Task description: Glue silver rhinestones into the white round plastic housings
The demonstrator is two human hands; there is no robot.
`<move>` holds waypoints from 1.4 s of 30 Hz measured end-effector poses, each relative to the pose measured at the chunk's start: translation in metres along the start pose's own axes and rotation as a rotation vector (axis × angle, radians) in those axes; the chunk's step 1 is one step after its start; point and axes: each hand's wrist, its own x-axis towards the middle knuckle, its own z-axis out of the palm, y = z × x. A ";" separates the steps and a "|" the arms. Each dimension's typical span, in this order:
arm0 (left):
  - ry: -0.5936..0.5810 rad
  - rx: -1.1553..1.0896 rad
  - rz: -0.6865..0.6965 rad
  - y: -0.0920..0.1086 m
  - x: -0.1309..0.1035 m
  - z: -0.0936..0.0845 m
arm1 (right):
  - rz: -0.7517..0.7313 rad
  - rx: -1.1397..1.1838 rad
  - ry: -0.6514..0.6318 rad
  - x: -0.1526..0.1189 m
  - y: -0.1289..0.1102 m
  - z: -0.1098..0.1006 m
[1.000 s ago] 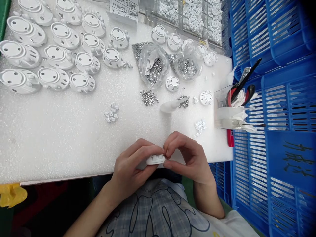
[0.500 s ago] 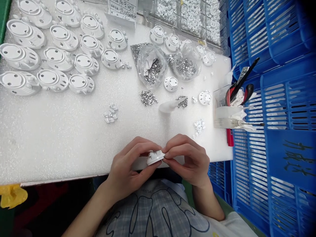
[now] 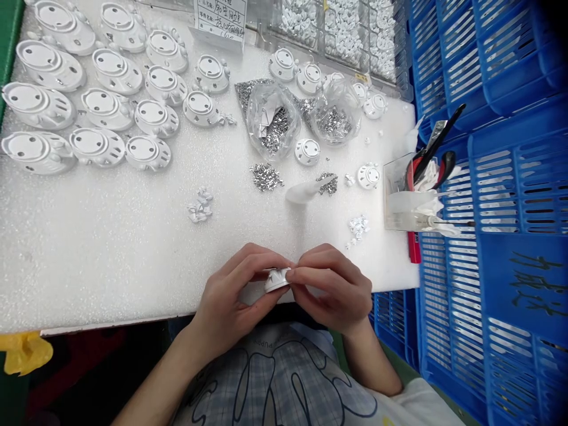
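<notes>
Between both hands, at the table's front edge, is a small white round piece [image 3: 277,280]. My left hand [image 3: 237,290] grips it from the left, thumb below and fingers above. My right hand [image 3: 332,287] closes its fingertips on the piece's right side and partly covers it. Beyond the hands lie a white squeeze bottle [image 3: 302,192], a heap of small metal bits [image 3: 265,177], a smaller metal heap [image 3: 327,184], small white parts [image 3: 358,226] and white bow-like parts [image 3: 200,207].
Rows of white oval pieces [image 3: 104,109] fill the back left. Two plastic bags of metal bits [image 3: 273,127] [image 3: 333,121] and a compartment box [image 3: 346,35] are at the back. A clear holder with scissors [image 3: 399,201] stands at the right, beside blue crates [image 3: 515,236].
My right hand has shifted slightly left and now covers more of the white piece, which is tilted a little differently. The left hand has barely moved.
</notes>
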 end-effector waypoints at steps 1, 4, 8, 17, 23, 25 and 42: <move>-0.001 -0.001 -0.001 0.000 0.000 0.000 | 0.003 0.004 0.002 0.000 0.000 0.000; -0.014 -0.023 -0.010 -0.001 0.000 -0.001 | 0.009 0.007 0.011 -0.001 0.001 0.000; -0.057 -0.084 -0.027 -0.001 0.002 -0.004 | 0.038 0.028 0.047 -0.002 0.001 0.002; -0.125 -0.187 -0.025 -0.004 0.004 -0.011 | 0.007 0.068 0.104 0.003 0.001 0.003; -0.197 -0.303 -0.027 -0.006 0.003 -0.011 | 0.007 0.087 0.126 0.003 0.002 0.001; -0.207 -0.320 -0.041 -0.006 0.003 -0.011 | 0.009 0.104 0.129 0.002 0.002 0.002; -0.122 -0.186 0.014 -0.004 -0.001 -0.008 | -0.021 0.068 0.148 0.007 0.002 0.004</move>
